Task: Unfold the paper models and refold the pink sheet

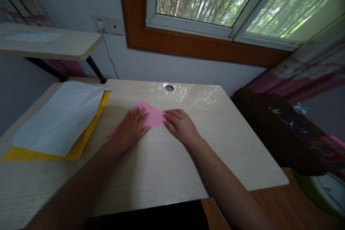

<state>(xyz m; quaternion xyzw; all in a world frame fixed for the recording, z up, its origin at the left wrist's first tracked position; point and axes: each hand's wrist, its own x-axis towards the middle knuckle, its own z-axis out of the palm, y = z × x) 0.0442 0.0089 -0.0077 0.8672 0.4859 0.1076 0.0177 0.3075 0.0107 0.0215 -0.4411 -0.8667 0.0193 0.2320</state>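
A folded sheet of pink paper (155,115) lies on the pale wood-grain desk (161,161), with a peak pointing away from me and corners to the left and right. My left hand (133,125) rests flat on its left part, fingers spread, hiding much of that side. At the right corner, my right hand (182,124) has its thumb and fingertips closed on the paper. The very tip of that corner is hidden by the fingers.
White sheets (59,115) overlap yellow paper (90,129) on the desk's left. A raised shelf (81,45) on black legs stands behind them. A cable hole (169,88) is near the back edge. Beyond the desk's right edge is a dark brown piece of furniture (272,133) with small items.
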